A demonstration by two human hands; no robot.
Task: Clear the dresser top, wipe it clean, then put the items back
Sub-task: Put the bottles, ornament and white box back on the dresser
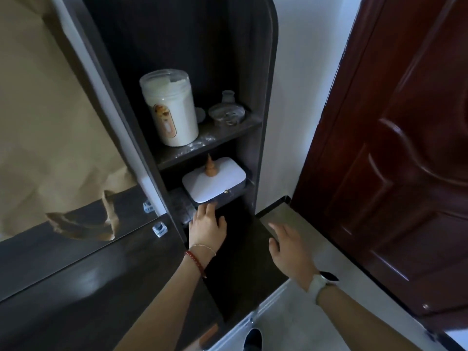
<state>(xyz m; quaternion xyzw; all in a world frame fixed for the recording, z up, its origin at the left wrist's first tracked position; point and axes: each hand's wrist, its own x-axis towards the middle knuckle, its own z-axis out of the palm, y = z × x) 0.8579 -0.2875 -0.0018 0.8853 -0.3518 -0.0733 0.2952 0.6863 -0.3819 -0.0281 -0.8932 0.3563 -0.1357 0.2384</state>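
A dark dresser top [238, 264] runs below a tall dark shelf unit. On the lower shelf lies a white-lidded box [215, 181] with a small brown gourd figure [210, 167] on its lid. My left hand [206, 225] reaches toward the box's front edge, fingers apart and fingertips just under it, with nothing held. My right hand [288, 245] hovers open over the dresser's right end. A large white jar [171, 108] and a clear glass dish [226, 114] with a small glass bottle [228, 96] behind it stand on the upper shelf.
A dark folded cloth [183, 207] lies left of the box. A paper-covered mirror [48, 122] fills the left side, with two clear clips [160, 228] at its lower corner. A red-brown door [395, 153] stands close on the right. My shoe [253, 339] shows on the grey floor.
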